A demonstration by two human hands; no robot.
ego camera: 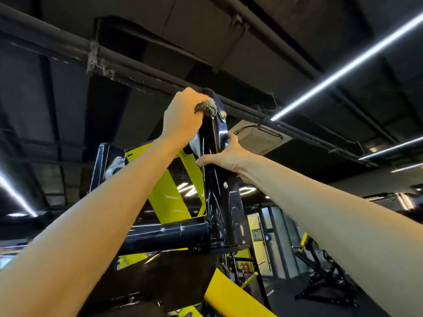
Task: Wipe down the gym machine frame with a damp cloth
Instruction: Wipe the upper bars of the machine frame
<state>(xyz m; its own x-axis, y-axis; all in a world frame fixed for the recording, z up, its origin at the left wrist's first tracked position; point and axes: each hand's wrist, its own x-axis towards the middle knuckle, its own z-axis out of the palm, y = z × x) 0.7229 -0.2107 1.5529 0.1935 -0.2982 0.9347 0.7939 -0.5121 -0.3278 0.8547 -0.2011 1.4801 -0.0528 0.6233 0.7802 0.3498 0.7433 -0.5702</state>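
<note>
Left hand (183, 115) grips cloth (207, 108) atop upright (229, 213); right hand (225, 156) clasps the upright below the cloth. Streaks suggest upright mostly wiped; yellow braces (167, 193) likely pending.

The upright post (214, 156) of the machine frame rises in the middle from the right end of a crossbar (164, 234). At the post's top the left hand (183, 115) holds a cloth (207, 108) against it, just left of a bolt (222, 114). Below, the right hand (225, 155) grips the post from the right. A second upright (104, 161) stands to the left, with slanted braces (167, 191) between the two. A ceiling unit (261, 139) lies far behind, to the right.
</note>
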